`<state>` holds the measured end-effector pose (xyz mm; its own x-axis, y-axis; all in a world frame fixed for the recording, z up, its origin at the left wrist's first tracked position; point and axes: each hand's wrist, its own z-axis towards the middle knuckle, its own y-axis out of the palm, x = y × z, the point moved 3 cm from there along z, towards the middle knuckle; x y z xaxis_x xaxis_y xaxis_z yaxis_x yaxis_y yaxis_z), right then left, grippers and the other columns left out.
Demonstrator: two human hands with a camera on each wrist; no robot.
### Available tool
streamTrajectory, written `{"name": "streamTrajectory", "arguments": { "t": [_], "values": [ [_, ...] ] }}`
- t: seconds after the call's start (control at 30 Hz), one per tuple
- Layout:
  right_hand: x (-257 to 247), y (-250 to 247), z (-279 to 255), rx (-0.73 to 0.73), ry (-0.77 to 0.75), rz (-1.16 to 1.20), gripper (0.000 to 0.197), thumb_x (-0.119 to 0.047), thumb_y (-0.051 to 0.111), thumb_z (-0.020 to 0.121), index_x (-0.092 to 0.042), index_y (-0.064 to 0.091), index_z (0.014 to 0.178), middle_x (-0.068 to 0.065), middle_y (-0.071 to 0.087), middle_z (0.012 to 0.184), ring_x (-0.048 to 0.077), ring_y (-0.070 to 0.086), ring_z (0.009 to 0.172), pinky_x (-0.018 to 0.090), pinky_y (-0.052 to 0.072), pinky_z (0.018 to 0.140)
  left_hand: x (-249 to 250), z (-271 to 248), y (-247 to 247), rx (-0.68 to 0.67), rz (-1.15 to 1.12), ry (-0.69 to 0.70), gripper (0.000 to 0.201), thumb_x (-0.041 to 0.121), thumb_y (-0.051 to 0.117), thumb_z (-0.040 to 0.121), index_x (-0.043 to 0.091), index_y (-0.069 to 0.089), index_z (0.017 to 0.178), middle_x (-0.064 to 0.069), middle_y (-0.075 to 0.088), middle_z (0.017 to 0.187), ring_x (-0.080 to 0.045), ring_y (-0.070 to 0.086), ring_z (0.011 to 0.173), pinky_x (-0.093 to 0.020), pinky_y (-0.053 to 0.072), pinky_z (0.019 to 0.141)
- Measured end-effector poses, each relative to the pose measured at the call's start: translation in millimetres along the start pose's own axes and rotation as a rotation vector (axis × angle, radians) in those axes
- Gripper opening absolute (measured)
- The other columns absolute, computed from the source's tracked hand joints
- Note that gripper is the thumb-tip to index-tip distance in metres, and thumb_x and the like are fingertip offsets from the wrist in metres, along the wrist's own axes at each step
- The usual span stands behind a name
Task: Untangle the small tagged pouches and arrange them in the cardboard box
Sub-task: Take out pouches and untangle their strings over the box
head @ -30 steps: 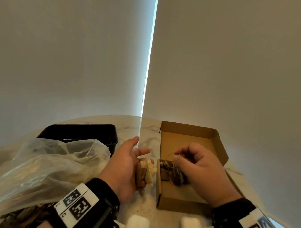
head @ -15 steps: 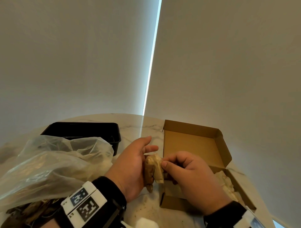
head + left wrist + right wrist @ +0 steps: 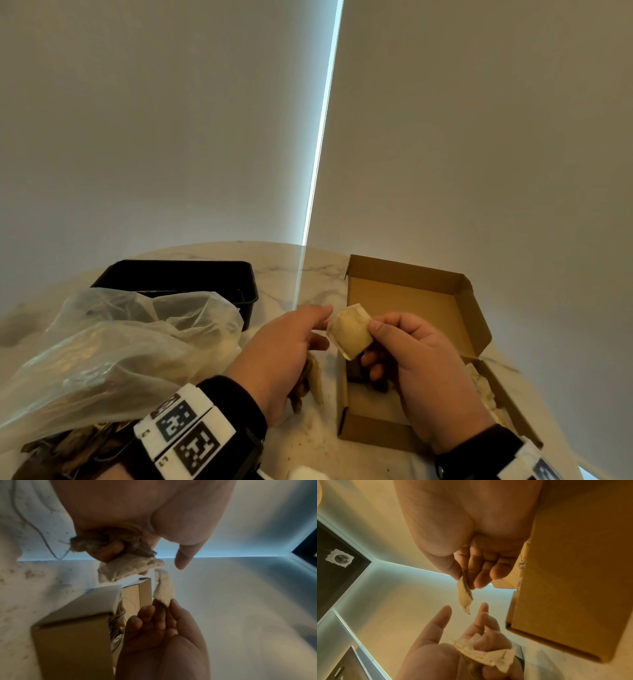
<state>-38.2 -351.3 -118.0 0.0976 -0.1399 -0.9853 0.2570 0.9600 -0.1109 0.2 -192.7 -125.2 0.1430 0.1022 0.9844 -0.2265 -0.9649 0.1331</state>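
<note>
My right hand (image 3: 394, 339) pinches a pale square pouch (image 3: 350, 330) between thumb and fingers, lifted over the left edge of the open cardboard box (image 3: 414, 301). The same pouch (image 3: 163, 586) hangs edge-on in the left wrist view, and the pouch (image 3: 464, 595) shows thin in the right wrist view. My left hand (image 3: 291, 346) sits just left of it, lower fingers curled round a clump of pouches (image 3: 120, 555), index finger and thumb stretched out. That clump (image 3: 488, 655) lies in the left palm. More pouches (image 3: 483, 390) lie in the box's right side.
A clear plastic bag (image 3: 113, 346) with brown contents lies at the left. Behind it stands a black tray (image 3: 178, 274). The marble table (image 3: 284, 274) carries crumbs near the box front. Plain walls rise behind.
My right hand has drawn one pale pouch up and away from the clump in my left hand. Before that it had come out of the box to the clump.
</note>
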Motion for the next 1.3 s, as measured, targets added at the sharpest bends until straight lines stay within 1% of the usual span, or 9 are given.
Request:
{"name": "streamTrajectory", "arguments": {
  "t": [0.13, 0.3, 0.43, 0.53, 0.8, 0.9, 1.0, 1.17, 1.3],
  "values": [
    [1.0, 0.1, 1.3, 0.0, -0.007, 0.017, 0.019, -0.024, 0.056, 0.098, -0.013, 0.071, 0.095, 0.009, 0.072, 0.074, 0.019, 0.061, 0.062, 0.029, 0.054, 0.06, 3.3, -2.9, 1.7, -0.041, 0.107, 0.122, 0.027, 0.048, 0.062, 0.091, 0.024, 0.07, 0.102, -0.001, 0.067, 0.091, -0.016, 0.049, 0.066, -0.028, 0.043, 0.058],
    [-0.3, -0.6, -1.5, -0.015, -0.059, 0.025, 0.009, -0.015, 0.06, 0.095, -0.014, 0.068, 0.099, 0.006, 0.073, 0.083, 0.019, 0.066, 0.067, 0.024, 0.056, 0.061, 5.0, -1.9, 2.6, -0.004, 0.28, 0.304, 0.019, 0.037, 0.059, 0.097, 0.029, 0.073, 0.086, 0.018, 0.056, 0.052, 0.004, 0.049, 0.046, -0.013, 0.043, 0.048],
    [-7.6, 0.4, -7.1, -0.103, -0.143, 0.053, 0.016, -0.002, 0.061, 0.092, -0.012, 0.067, 0.103, -0.002, 0.074, 0.091, 0.013, 0.072, 0.081, 0.02, 0.057, 0.065, 7.8, -1.8, 1.1, -0.002, 0.418, 0.396, 0.019, 0.034, 0.057, 0.098, 0.031, 0.074, 0.089, 0.011, 0.068, 0.078, 0.0, 0.062, 0.07, -0.011, 0.046, 0.058],
    [-10.7, 3.1, -10.9, -0.139, -0.189, -0.051, 0.02, -0.006, 0.062, 0.093, -0.021, 0.074, 0.099, -0.005, 0.075, 0.094, 0.011, 0.072, 0.086, 0.019, 0.057, 0.069, 9.7, -1.8, 0.4, -0.023, 0.446, 0.422, 0.019, 0.033, 0.058, 0.098, 0.031, 0.074, 0.087, 0.008, 0.067, 0.072, 0.002, 0.059, 0.06, -0.009, 0.044, 0.05],
    [-14.9, 5.8, -17.2, -0.128, -0.234, -0.239, 0.027, -0.006, 0.058, 0.096, -0.026, 0.077, 0.094, -0.01, 0.076, 0.095, 0.004, 0.07, 0.09, 0.019, 0.056, 0.079, 8.7, -3.4, -1.1, -0.02, 0.399, 0.398, 0.015, 0.034, 0.065, 0.093, 0.027, 0.074, 0.083, 0.004, 0.071, 0.074, 0.001, 0.057, 0.05, -0.021, 0.045, 0.052],
    [-17.5, 4.7, -18.6, -0.111, -0.171, -0.213, 0.028, -0.005, 0.055, 0.097, -0.02, 0.078, 0.1, -0.008, 0.076, 0.093, -0.001, 0.07, 0.084, 0.013, 0.054, 0.07, 10.4, -6.8, -0.4, 0.008, 0.401, 0.386, 0.016, 0.038, 0.065, 0.092, 0.027, 0.074, 0.084, 0.009, 0.067, 0.066, 0.002, 0.054, 0.047, -0.018, 0.042, 0.048],
    [-23.9, -12.5, -18.4, 0.047, -0.166, -0.232, 0.027, -0.011, 0.056, 0.098, -0.028, 0.077, 0.1, -0.013, 0.074, 0.094, -0.003, 0.068, 0.082, 0.011, 0.053, 0.065, 12.0, -11.0, -0.6, 0.026, 0.421, 0.304, 0.02, 0.046, 0.062, 0.092, 0.029, 0.071, 0.089, 0.009, 0.055, 0.06, -0.005, 0.049, 0.051, -0.022, 0.039, 0.048],
    [-39.4, -76.0, -13.7, 0.318, -0.157, -0.368, 0.023, -0.016, 0.061, 0.092, -0.031, 0.078, 0.093, -0.006, 0.076, 0.085, 0.009, 0.065, 0.07, 0.024, 0.054, 0.062, 6.6, -14.1, 0.4, -0.051, 0.66, 0.136, 0.036, 0.05, 0.065, 0.089, 0.03, 0.062, 0.119, 0.008, 0.061, 0.09, -0.006, 0.052, 0.07, -0.023, 0.039, 0.056],
    [-41.1, -114.1, -4.3, 0.313, -0.023, -0.569, 0.02, -0.011, 0.061, 0.093, -0.022, 0.077, 0.097, 0.0, 0.075, 0.091, 0.008, 0.063, 0.067, 0.018, 0.047, 0.054, 0.5, -11.9, 3.8, -0.09, 0.789, 0.096, 0.061, 0.047, 0.068, 0.088, 0.025, 0.051, 0.143, 0.001, 0.057, 0.138, -0.016, 0.054, 0.113, -0.027, 0.039, 0.087]
  ]
}}
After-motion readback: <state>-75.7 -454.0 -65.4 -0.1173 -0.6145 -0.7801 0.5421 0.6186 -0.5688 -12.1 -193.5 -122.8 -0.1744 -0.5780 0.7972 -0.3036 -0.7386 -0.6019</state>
